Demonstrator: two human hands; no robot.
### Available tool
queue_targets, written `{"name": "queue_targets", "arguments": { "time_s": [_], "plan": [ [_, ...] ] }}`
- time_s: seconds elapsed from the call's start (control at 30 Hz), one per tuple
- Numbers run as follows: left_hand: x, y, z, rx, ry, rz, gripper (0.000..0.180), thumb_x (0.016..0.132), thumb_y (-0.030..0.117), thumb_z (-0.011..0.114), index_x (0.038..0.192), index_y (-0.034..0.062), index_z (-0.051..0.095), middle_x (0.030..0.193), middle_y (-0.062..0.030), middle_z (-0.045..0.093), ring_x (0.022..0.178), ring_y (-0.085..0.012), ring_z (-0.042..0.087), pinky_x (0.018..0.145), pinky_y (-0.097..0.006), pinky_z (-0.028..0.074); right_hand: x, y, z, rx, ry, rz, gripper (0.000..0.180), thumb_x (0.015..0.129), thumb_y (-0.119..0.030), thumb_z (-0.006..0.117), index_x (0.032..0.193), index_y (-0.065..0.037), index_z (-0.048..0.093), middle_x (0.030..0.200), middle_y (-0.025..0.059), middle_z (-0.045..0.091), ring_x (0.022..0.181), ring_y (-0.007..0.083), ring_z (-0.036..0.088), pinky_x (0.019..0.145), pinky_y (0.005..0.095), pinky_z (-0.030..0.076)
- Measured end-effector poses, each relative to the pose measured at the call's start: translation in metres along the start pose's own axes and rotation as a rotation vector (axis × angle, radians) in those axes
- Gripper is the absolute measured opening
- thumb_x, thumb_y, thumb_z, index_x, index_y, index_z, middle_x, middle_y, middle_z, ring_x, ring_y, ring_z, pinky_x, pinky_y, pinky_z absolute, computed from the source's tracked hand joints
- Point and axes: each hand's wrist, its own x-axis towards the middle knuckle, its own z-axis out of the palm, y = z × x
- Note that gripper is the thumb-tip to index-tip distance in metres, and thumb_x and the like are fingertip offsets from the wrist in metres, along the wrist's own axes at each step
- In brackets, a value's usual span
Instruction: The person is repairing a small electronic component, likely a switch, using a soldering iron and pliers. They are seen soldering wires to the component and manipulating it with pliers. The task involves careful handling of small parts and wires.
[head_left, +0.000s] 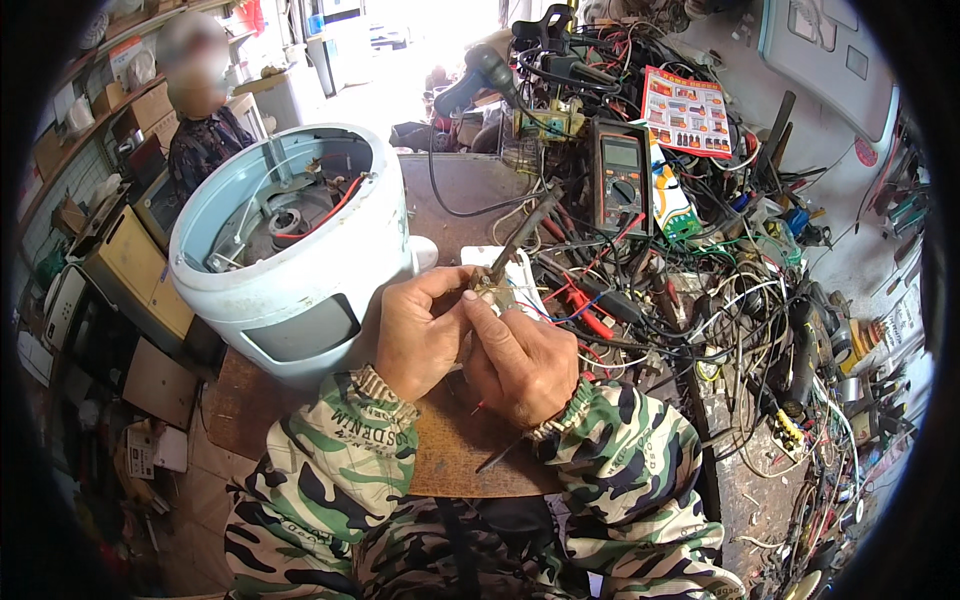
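Observation:
My left hand and my right hand meet above the wooden tabletop, both closed in a pinch. Between their fingertips is a small metal part, mostly covered, with thin wire-like ends. A dark, rod-like piece slants up and away from the fingertips; whether it is held or lies behind them I cannot tell. Close beyond the fingers lies a white panel with thin wires. Left of my hands stands a white, round appliance housing, its open top showing a pale blue inside, a metal hub and a red wire.
A multimeter leans among tangled cables at the right, with red probes nearby. Behind it are a red-and-white leaflet and a grey-handled tool. Another person is beyond the housing, near shelves. Loose tools crowd the right side.

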Motion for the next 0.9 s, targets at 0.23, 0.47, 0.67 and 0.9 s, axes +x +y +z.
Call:
{"name": "queue_targets", "arguments": {
  "time_s": [0.23, 0.47, 0.67, 0.9],
  "plan": [
    [0.001, -0.002, 0.001, 0.032, 0.031, 0.105, 0.021, 0.093, 0.002, 0.066, 0.113, -0.0051, 0.067, 0.097, -0.0033, 0.07, 0.08, -0.006, 0.061, 0.068, -0.02, 0.051, 0.001, -0.004, 0.001, -0.045, 0.047, 0.113, 0.048, 0.074, 0.004, 0.069, 0.122, 0.005, 0.061, 0.069, 0.0096, 0.055, 0.052, 0.025, 0.058, 0.047, 0.0359, 0.046],
    [0.0, 0.003, 0.002, 0.02, 0.03, 0.039, 0.02, 0.093, 0.001, 0.066, 0.111, -0.0078, 0.066, 0.096, -0.0034, 0.07, 0.083, -0.0052, 0.062, 0.072, -0.02, 0.052, -0.001, -0.002, 0.0, -0.08, 0.072, 0.069, 0.052, 0.073, 0.003, 0.07, 0.124, 0.005, 0.06, 0.067, 0.0084, 0.053, 0.05, 0.0237, 0.055, 0.046, 0.0365, 0.045],
    [0.003, -0.003, 0.006, -0.032, 0.014, 0.014, 0.019, 0.092, 0.002, 0.067, 0.109, -0.0068, 0.067, 0.095, -0.0029, 0.07, 0.083, -0.0051, 0.062, 0.072, -0.021, 0.052, -0.005, 0.001, 0.001, -0.09, 0.021, 0.013, 0.05, 0.073, 0.002, 0.071, 0.122, 0.006, 0.061, 0.067, 0.0087, 0.054, 0.051, 0.0239, 0.056, 0.046, 0.0372, 0.045],
    [0.002, -0.003, 0.001, 0.06, 0.031, 0.066, 0.019, 0.092, 0.002, 0.067, 0.109, -0.0063, 0.068, 0.095, -0.003, 0.071, 0.083, -0.0058, 0.062, 0.072, -0.021, 0.053, 0.001, -0.004, 0.001, -0.023, 0.001, 0.026, 0.047, 0.074, 0.003, 0.07, 0.12, 0.007, 0.061, 0.068, 0.0098, 0.059, 0.052, 0.0237, 0.06, 0.046, 0.0361, 0.047]
  ]
}}
